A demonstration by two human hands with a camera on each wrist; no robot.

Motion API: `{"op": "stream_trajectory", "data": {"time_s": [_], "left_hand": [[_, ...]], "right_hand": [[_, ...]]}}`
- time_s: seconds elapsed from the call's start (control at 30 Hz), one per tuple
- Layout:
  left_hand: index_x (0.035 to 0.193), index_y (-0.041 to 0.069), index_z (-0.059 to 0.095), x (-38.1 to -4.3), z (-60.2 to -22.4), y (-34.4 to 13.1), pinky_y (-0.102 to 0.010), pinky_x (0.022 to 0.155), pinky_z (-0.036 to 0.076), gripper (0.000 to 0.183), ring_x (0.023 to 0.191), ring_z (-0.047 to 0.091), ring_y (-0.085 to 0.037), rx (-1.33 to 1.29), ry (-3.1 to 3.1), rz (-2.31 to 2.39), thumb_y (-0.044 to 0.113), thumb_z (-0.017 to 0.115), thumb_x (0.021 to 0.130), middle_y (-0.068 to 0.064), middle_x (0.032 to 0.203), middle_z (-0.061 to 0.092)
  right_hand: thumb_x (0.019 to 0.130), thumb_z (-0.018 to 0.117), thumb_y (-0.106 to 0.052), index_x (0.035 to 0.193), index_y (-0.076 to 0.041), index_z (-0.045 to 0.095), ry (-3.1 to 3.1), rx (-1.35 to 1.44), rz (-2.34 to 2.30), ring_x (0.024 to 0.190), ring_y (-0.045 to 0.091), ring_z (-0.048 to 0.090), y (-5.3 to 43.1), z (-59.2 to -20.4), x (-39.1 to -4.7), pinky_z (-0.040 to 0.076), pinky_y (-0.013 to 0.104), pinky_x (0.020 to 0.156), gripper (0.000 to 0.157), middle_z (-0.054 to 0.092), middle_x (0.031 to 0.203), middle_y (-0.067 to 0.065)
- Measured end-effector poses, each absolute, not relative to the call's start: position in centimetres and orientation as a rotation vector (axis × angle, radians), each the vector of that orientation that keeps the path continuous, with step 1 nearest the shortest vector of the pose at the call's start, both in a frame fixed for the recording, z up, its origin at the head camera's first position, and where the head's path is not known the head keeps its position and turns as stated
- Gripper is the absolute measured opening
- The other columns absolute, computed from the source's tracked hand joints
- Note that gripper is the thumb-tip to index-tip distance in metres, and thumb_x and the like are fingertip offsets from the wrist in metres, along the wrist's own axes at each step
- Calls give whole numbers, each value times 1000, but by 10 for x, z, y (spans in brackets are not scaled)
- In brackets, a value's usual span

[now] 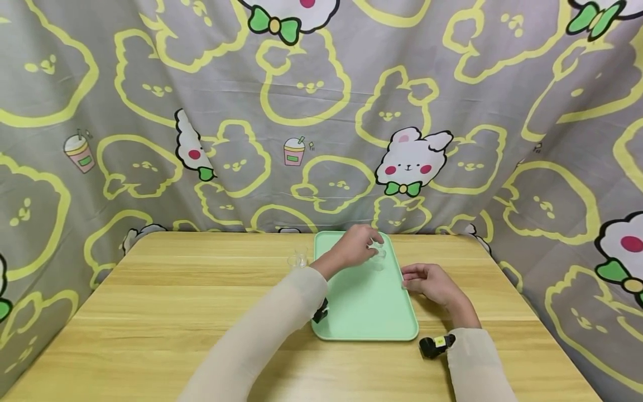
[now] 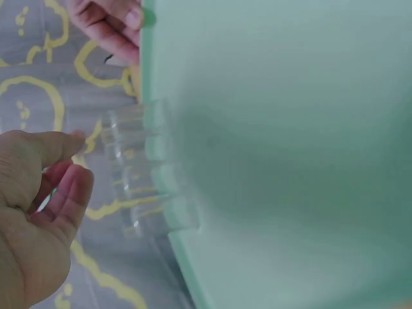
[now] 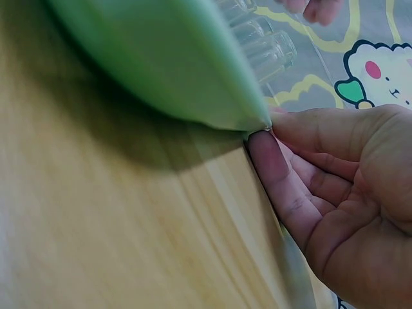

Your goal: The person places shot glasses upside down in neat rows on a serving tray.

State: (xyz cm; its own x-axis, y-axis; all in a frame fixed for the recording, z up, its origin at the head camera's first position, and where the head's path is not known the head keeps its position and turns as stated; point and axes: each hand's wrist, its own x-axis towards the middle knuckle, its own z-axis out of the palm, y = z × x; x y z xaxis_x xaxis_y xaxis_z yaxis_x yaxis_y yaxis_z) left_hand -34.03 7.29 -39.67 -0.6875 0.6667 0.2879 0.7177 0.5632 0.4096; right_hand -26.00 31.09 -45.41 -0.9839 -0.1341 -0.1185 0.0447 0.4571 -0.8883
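Note:
A light green tray [image 1: 369,312] lies on the wooden table. Several small clear glasses stand in a row on the tray, seen best in the left wrist view as a line of glasses [image 2: 138,177]. My left hand [image 1: 355,245] reaches over the tray's far part. In the left wrist view its fingers [image 2: 76,187] are loosely bent just beside the glasses, with a gap between. My right hand [image 1: 432,282] pinches the tray's right edge; the right wrist view shows the thumb [image 3: 315,132] on top and the index finger underneath.
Clear glassware [image 1: 300,258], with what looks like a handle, stands on the table [image 1: 211,279] just left of the tray. A patterned grey curtain [image 1: 331,139] hangs behind the table and along its sides.

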Motion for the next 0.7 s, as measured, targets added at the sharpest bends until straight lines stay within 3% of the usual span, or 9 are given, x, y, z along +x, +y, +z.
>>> {"op": "stream_trajectory", "data": {"time_s": [0.7], "left_hand": [[117,4,73,-343,-382,-26,-34,89,55,24,101,68,-26,-1130,-2693,-812,11,74,95,-13,117,72]], "right_hand": [[95,72,-7,132,10,60,2555,-63,-1520,94,18,65,310,-453,-258,56,27,76,43,69,112,15]]}}
